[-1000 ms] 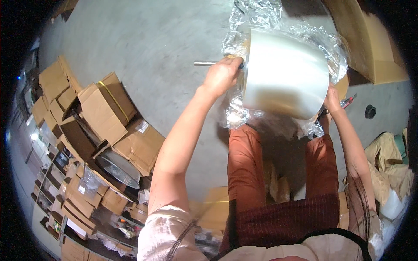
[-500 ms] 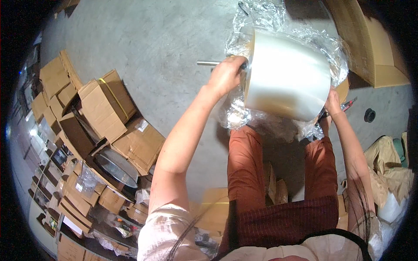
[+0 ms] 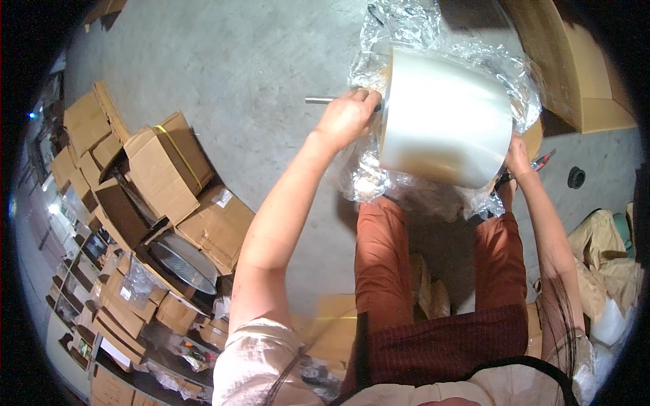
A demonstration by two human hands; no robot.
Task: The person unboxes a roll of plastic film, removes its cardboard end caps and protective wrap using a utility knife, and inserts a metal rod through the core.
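Note:
A large roll of clear, shiny plastic film (image 3: 447, 111) lies on its side in front of my knees. My left hand (image 3: 347, 116) is closed around a metal rod (image 3: 319, 100) that sticks out to the left from the roll's left end. At the opposite end, my right hand (image 3: 518, 157) is curled against the roll's edge; its fingertips and what they grip are hidden. Crumpled clear wrapping (image 3: 399, 30) spreads behind the roll, with more wrapping under it. Just right of my right hand is a red-and-grey tool (image 3: 544, 160), its kind unclear.
An open cardboard box (image 3: 596, 81) stands at the far right. A black ring-shaped part (image 3: 575, 178) lies on the concrete floor (image 3: 223, 61). Stacked cartons (image 3: 162, 166) and a crowded shelf fill the left side. Brown paper bags (image 3: 596, 243) sit at the right.
My left hand has shifted its fingers slightly at the rod, and the rod's free end sits a touch lower. The roll and my right hand are almost unmoved.

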